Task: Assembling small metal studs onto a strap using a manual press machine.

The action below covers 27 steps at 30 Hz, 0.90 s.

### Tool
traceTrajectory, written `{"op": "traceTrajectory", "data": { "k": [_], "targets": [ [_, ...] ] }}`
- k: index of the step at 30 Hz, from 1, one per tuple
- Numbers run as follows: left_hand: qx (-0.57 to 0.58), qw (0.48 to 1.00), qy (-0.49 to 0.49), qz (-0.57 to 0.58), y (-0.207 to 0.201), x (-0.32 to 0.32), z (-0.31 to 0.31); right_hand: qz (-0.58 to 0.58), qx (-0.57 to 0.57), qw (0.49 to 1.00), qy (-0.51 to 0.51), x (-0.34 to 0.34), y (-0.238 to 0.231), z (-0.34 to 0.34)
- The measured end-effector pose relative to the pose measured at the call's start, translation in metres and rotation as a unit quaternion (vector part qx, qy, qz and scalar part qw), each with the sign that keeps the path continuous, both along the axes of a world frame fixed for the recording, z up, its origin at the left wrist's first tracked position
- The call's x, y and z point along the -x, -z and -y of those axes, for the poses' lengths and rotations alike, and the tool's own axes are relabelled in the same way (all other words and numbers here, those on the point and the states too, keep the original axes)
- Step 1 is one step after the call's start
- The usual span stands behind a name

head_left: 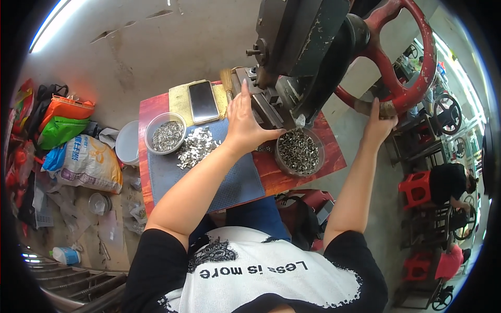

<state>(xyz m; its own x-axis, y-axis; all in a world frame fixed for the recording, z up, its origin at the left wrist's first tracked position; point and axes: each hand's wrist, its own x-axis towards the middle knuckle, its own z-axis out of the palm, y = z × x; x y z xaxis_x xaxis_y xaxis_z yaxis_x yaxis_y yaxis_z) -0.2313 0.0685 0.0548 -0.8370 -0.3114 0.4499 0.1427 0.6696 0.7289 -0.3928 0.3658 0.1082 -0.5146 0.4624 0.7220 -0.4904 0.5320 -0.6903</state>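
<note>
My left hand (244,124) is at the base of a dark hand press (300,39), its index finger stretched up toward the metal fixture (269,109) and its thumb spread to the right. I see nothing held in it. With my right hand (380,128) I grip the lower rim of the press's red handwheel (429,57). Beside my left thumb stands a clear round tub (299,151) of small dark metal pieces. Left of my left forearm, loose silvery metal pieces (195,147) lie on a blue mat (175,180), next to another clear tub (166,133) of similar pieces.
A phone (203,101) rests on a yellow cloth (178,99) near a brush (226,81). A white bucket (127,143) and stuffed bags (86,159) stand at the left. Farther right, people sit on red stools (416,188) at other handwheel presses.
</note>
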Motion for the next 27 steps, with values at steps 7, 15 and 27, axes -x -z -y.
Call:
{"op": "traceTrajectory", "data": {
  "k": [7, 15, 27],
  "targets": [
    [0.008, 0.996, -0.013, -0.086, 0.016, 0.003, 0.001, 0.252, 0.016, 0.9, -0.356, -0.113, 0.052, 0.074],
    [0.08, 0.978, 0.102, -0.162, -0.023, -0.014, -0.025, 0.335, 0.024, 0.801, -0.495, -0.126, 0.024, 0.082],
    [0.161, 0.987, 0.004, -0.015, -0.027, -0.058, -0.022, 0.266, -0.247, 0.884, -0.296, -0.126, 0.047, 0.065]
  ]
}}
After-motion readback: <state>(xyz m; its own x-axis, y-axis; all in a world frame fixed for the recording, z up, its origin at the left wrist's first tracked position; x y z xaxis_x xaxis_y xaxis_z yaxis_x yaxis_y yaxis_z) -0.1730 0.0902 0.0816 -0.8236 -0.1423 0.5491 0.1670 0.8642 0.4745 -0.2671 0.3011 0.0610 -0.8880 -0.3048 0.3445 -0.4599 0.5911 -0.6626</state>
